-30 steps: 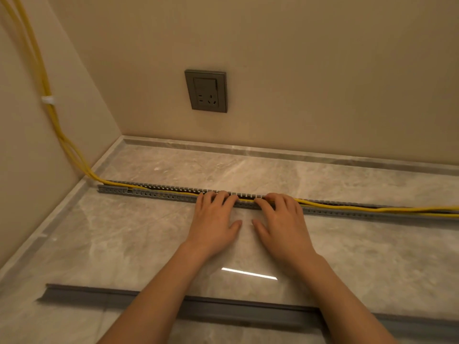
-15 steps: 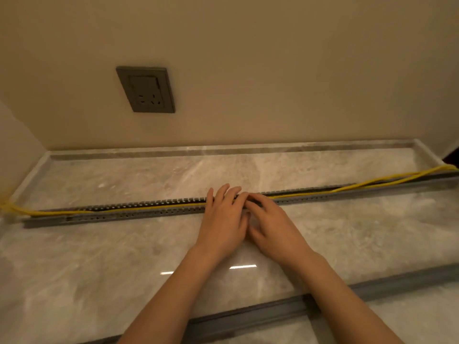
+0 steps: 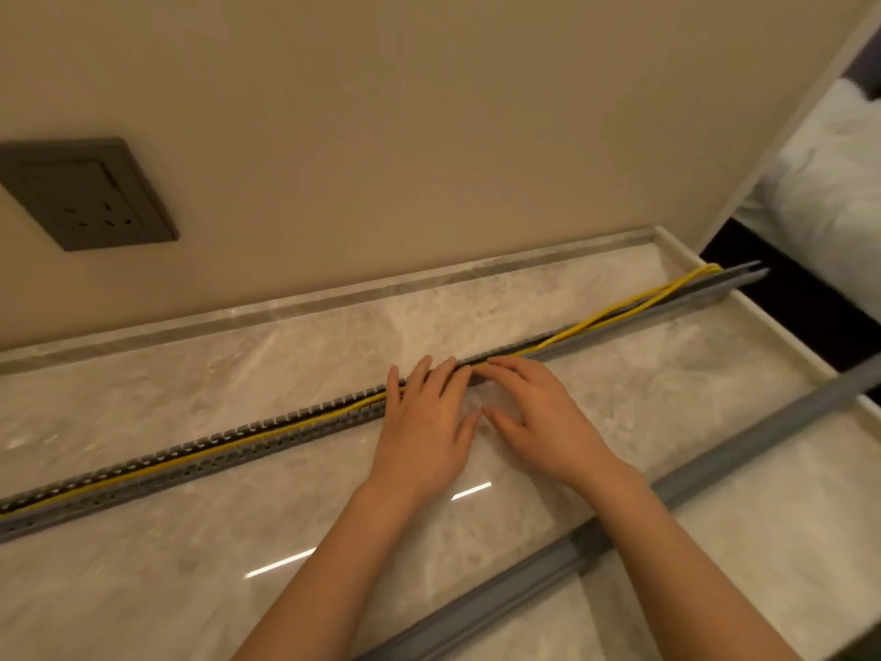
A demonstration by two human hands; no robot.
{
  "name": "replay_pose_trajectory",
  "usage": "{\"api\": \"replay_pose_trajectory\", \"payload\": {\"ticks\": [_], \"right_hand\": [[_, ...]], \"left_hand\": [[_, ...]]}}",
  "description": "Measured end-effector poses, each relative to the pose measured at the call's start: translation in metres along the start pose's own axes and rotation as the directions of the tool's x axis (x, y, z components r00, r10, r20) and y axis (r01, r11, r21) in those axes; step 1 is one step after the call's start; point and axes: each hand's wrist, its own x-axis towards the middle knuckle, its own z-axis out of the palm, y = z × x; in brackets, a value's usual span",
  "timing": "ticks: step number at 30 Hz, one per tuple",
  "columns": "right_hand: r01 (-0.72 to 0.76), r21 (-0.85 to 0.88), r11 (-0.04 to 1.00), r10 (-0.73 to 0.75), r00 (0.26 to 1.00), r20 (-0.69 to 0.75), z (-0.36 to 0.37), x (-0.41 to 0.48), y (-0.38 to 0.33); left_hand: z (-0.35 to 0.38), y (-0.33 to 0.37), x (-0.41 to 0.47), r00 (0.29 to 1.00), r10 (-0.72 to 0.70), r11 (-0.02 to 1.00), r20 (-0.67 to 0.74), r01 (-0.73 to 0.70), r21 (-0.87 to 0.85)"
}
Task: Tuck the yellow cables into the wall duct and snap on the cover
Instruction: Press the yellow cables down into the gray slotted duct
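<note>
A long grey slotted duct [image 3: 267,438] lies across the marble surface [image 3: 596,322], running from lower left to upper right. Yellow cables [image 3: 624,312] run along it: to the left of my hands they lie inside the channel, to the right they ride above its rim. My left hand [image 3: 424,427] and my right hand [image 3: 543,417] rest flat side by side, fingertips pressing on the cables and the duct's top edge. Neither hand grips anything. The grey duct cover [image 3: 705,474] lies loose on the marble behind my wrists, partly hidden by my forearms.
A dark grey wall socket [image 3: 83,193] sits on the beige wall at left. The marble surface ends at a raised lip on the right, beyond which a dark gap and white bedding [image 3: 829,183] show.
The view has swung to the right, so the socket now sits at the far left and the duct's right end shows. Both hands have slid rightward along the duct, still pressing the cables down.
</note>
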Motion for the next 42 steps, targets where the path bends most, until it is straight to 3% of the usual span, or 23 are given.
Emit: {"api": "replay_pose_trajectory", "payload": {"ticks": [9, 22, 32, 42], "right_hand": [[0.064, -0.016, 0.998, -0.064, 0.997, -0.033, -0.038, 0.006, 0.068], [0.329, -0.012, 0.944, -0.325, 0.937, 0.131, -0.098, 0.027, 0.181], [0.283, -0.047, 0.958, -0.277, 0.956, 0.099, -0.108, 0.033, 0.217], [0.233, -0.072, 0.97, -0.229, 0.971, 0.063, -0.099, 0.03, 0.216]], "left_hand": [[0.029, 0.051, 0.027, 0.999, -0.045, 0.996, -0.003, 0.045, 0.08], [0.073, 0.158, 0.093, 0.947, -0.281, 0.951, -0.159, 0.296, 0.085], [0.078, 0.174, 0.111, 0.901, -0.329, 0.915, -0.284, 0.379, 0.141], [0.081, 0.173, 0.106, 0.921, -0.298, 0.916, -0.252, 0.35, 0.195]]}}
